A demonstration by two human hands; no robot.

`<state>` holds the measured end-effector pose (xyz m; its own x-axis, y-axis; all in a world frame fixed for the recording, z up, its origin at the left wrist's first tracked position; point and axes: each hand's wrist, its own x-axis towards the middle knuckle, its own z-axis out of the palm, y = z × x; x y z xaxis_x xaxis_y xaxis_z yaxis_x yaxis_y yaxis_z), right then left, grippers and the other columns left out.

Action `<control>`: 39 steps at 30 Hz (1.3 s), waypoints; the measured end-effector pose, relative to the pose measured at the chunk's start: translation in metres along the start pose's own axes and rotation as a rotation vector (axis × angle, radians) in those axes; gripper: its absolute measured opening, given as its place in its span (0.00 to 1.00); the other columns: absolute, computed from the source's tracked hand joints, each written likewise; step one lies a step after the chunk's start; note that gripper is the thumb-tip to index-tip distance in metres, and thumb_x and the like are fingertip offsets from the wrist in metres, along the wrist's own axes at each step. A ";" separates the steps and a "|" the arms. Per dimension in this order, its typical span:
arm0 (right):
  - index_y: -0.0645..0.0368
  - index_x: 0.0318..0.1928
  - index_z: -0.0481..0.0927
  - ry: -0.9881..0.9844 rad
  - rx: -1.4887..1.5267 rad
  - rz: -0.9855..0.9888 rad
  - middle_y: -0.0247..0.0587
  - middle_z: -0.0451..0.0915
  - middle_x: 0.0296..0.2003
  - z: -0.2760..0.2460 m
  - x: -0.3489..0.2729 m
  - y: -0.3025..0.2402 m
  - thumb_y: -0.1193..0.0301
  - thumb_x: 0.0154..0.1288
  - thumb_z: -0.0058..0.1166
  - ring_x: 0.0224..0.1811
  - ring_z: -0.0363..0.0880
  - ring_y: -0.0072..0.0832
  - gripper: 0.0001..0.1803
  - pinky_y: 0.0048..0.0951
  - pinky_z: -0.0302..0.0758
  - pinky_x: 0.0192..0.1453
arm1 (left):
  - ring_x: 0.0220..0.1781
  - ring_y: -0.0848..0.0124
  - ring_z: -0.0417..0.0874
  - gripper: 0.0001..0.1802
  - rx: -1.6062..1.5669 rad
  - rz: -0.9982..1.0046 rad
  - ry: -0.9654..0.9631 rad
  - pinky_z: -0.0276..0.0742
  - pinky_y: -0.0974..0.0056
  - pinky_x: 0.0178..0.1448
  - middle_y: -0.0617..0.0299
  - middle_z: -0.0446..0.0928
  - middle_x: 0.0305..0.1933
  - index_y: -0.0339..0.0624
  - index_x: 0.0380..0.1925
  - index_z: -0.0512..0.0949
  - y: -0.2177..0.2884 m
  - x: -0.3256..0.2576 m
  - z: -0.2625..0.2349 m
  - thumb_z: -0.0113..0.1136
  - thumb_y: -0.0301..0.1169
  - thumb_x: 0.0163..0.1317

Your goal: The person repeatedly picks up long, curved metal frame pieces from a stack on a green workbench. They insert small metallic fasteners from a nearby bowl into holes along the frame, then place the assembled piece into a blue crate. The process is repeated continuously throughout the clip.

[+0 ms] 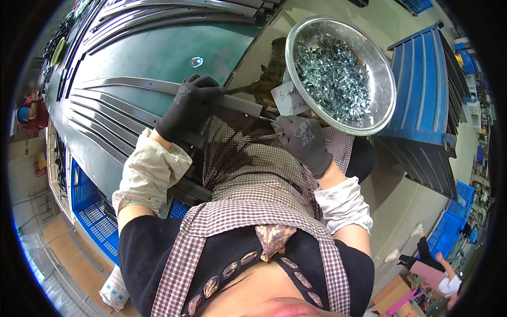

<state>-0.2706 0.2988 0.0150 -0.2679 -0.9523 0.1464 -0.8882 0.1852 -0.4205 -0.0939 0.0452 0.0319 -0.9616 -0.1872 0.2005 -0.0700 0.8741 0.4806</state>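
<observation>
Risk: left hand [189,105] clamps curved metal strip [158,87]; right hand [303,140] pinches its end beside steel bowl [388,84] of clips [332,74]. Jolt could tip bowl, spilling clips.

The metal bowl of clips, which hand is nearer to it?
Right. The right hand sits just below the bowl, by its rim. The left hand is farther off to the left, resting on a dark strip.

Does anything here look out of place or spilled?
Nothing looks spilled: the small metal clips stay inside the steel bowl. One oddity is a paper note tucked under the bowl's rim. The left hand grips a dark metal strip.
</observation>
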 end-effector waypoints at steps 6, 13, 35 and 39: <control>0.57 0.35 0.85 -0.017 0.175 -0.045 0.43 0.84 0.30 -0.020 -0.006 0.044 0.60 0.68 0.60 0.31 0.84 0.44 0.13 0.38 0.79 0.35 | 0.43 0.55 0.79 0.08 -0.117 -0.107 0.064 0.75 0.55 0.52 0.57 0.80 0.39 0.40 0.35 0.83 -0.023 -0.016 -0.025 0.66 0.28 0.53; 0.53 0.49 0.83 0.130 -0.075 0.286 0.48 0.84 0.43 -0.033 0.024 0.159 0.51 0.65 0.61 0.47 0.83 0.45 0.22 0.43 0.78 0.49 | 0.38 0.45 0.76 0.12 0.128 -0.611 0.367 0.71 0.47 0.44 0.46 0.76 0.29 0.36 0.27 0.77 -0.056 -0.063 -0.055 0.57 0.34 0.64; 0.57 0.46 0.81 0.156 -0.097 0.427 0.51 0.83 0.43 -0.004 0.031 0.214 0.61 0.65 0.56 0.47 0.82 0.51 0.15 0.48 0.77 0.52 | 0.74 0.54 0.65 0.28 0.785 -0.064 0.385 0.51 0.43 0.77 0.55 0.68 0.72 0.51 0.67 0.70 -0.165 0.178 -0.046 0.49 0.50 0.72; 0.59 0.40 0.83 0.033 0.053 0.487 0.53 0.83 0.37 -0.031 0.033 0.200 0.66 0.64 0.56 0.40 0.82 0.48 0.11 0.45 0.76 0.46 | 0.74 0.56 0.65 0.25 0.609 -0.250 0.395 0.49 0.41 0.77 0.58 0.71 0.69 0.52 0.64 0.72 -0.172 0.164 -0.014 0.48 0.48 0.72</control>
<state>-0.4686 0.3119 -0.0360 -0.6598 -0.7498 -0.0509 -0.6366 0.5936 -0.4924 -0.2359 -0.1415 -0.0061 -0.7399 -0.4581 0.4926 -0.5170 0.8558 0.0193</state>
